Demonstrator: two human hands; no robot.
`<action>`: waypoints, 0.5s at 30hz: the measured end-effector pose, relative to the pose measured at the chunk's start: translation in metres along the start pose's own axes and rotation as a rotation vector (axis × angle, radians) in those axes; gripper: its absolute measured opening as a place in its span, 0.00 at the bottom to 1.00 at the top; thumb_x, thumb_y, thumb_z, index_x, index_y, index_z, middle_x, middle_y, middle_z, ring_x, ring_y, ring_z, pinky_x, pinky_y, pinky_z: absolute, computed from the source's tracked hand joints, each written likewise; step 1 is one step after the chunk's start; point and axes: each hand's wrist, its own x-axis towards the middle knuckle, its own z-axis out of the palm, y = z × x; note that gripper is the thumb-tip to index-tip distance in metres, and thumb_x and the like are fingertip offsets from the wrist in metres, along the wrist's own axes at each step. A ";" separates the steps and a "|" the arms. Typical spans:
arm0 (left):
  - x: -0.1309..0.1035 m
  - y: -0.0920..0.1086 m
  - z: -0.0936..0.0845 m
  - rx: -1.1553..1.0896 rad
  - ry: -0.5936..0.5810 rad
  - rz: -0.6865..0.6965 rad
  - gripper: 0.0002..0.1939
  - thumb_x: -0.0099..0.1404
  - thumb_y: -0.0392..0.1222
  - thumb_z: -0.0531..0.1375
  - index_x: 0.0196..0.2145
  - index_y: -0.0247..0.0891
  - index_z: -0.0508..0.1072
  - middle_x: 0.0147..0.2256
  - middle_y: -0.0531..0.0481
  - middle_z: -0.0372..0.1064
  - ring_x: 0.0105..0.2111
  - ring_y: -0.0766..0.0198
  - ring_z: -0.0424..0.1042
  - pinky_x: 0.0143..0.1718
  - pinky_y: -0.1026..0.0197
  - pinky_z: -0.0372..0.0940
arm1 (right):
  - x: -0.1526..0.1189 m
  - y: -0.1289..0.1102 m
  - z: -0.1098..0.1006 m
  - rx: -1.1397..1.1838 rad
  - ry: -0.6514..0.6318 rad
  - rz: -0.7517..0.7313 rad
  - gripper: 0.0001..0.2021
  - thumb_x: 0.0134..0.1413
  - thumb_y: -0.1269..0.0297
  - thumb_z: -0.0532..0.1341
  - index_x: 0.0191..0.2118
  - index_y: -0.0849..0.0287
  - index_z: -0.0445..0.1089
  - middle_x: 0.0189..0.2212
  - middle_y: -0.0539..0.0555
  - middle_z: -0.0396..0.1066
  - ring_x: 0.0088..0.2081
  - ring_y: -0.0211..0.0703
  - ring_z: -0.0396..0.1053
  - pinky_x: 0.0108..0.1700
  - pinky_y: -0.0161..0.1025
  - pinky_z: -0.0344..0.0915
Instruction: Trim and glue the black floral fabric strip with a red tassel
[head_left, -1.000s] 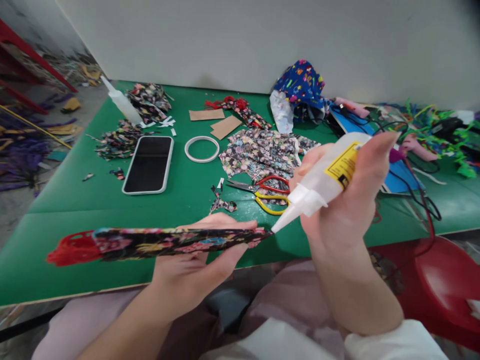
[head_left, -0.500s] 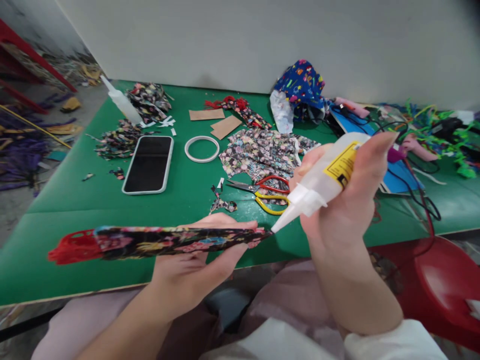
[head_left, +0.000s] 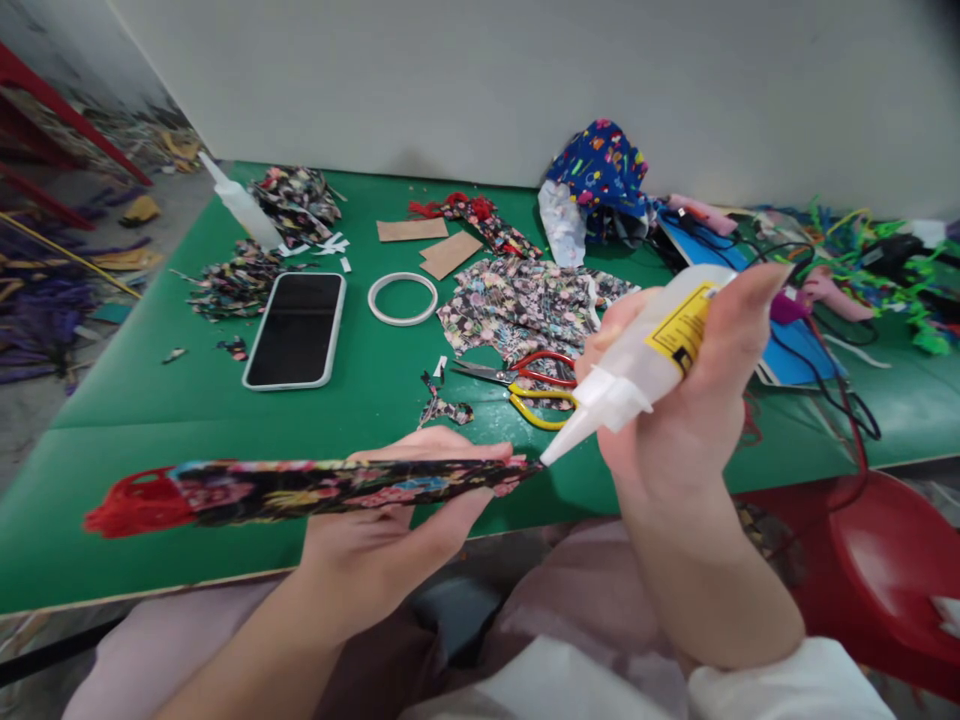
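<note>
While the nozzle point(head_left: 574, 430) stays at one tip of the floral strip point(head_left: 277, 490), its red end point(head_left: 142, 503) has dipped slightly.
Above the green surface point(head_left: 195, 420), the left hand point(head_left: 375, 560) pinches the strip, nearly closed; the right hand point(head_left: 675, 430), curled round the bottle point(head_left: 637, 355), tilts it down.

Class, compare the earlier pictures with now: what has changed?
The red end of the floral strip has shifted slightly left and downward in view. Nothing was taken hold of or let go: left hand keeps the strip, right hand the bottle. Phone and scissors stayed.
</note>
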 end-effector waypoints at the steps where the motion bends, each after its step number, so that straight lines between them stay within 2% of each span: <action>1: 0.000 0.000 0.000 0.006 0.007 -0.001 0.31 0.54 0.18 0.58 0.44 0.56 0.75 0.36 0.62 0.75 0.34 0.71 0.75 0.38 0.71 0.71 | 0.000 0.000 0.000 0.000 0.001 0.003 0.30 0.58 0.40 0.43 0.19 0.55 0.65 0.13 0.46 0.52 0.14 0.31 0.56 0.16 0.32 0.48; 7: 0.003 0.004 0.000 0.040 0.010 0.023 0.26 0.53 0.20 0.59 0.41 0.50 0.77 0.33 0.58 0.76 0.32 0.68 0.75 0.35 0.68 0.72 | 0.002 0.001 0.001 0.075 -0.012 0.068 0.30 0.59 0.41 0.43 0.19 0.55 0.67 0.12 0.46 0.52 0.15 0.31 0.54 0.16 0.33 0.47; 10: 0.004 0.004 -0.001 0.026 -0.001 0.007 0.29 0.53 0.19 0.59 0.42 0.53 0.76 0.34 0.61 0.76 0.32 0.69 0.75 0.36 0.70 0.71 | 0.002 0.001 0.002 0.060 -0.031 0.083 0.29 0.58 0.41 0.43 0.19 0.54 0.68 0.11 0.46 0.52 0.15 0.31 0.55 0.16 0.34 0.47; 15: 0.005 0.003 -0.001 -0.002 -0.012 -0.021 0.33 0.52 0.17 0.59 0.43 0.60 0.74 0.35 0.66 0.75 0.34 0.74 0.74 0.38 0.75 0.69 | 0.004 0.003 0.002 0.038 -0.024 0.093 0.32 0.60 0.42 0.39 0.18 0.53 0.67 0.10 0.46 0.51 0.14 0.31 0.56 0.16 0.33 0.49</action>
